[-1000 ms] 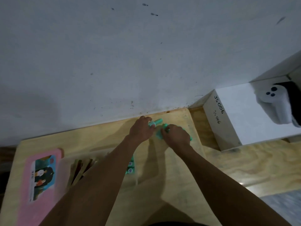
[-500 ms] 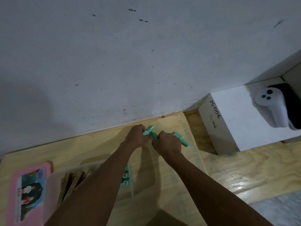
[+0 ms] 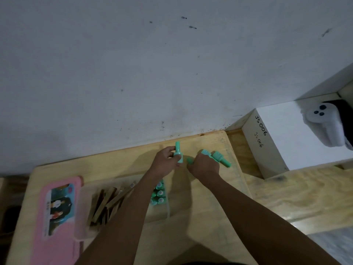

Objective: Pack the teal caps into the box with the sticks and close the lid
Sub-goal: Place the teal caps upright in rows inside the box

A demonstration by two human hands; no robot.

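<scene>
Hands up at the far edge of the wooden board (image 3: 200, 190), close to the wall (image 3: 172, 73). Had been bunched together over one teal cluster half a second earlier; stood apart at this moment, near each other but not touching. Left hand (image 3: 166, 163): closed round a single teal cap (image 3: 178, 153), held upright with the narrow end toward the wall. Right hand (image 3: 206, 166): curled down over two or three loose caps (image 3: 220, 159) lying on the board at its right side, one poking out past the knuckles; could not tell whether gripped or merely covered. Meant, by the look of it, one cap picked out of the pile and ready for the trip back.

Nearer the body, partly hidden under the left forearm (image 3: 129, 211): clear box (image 3: 84, 211), sticks (image 3: 106, 204) leaning in its left part, a short row of packed caps (image 3: 159, 193) at its right end. Pink lid (image 3: 59, 238): flat beside the box on the left, off. Judged the packing partway done, with several caps outside and the lid step not begun. Called next for carrying the held cap back and down into the row without knocking its neighbours. White carton (image 3: 282, 142) off to the right, well apart, no part of the job
</scene>
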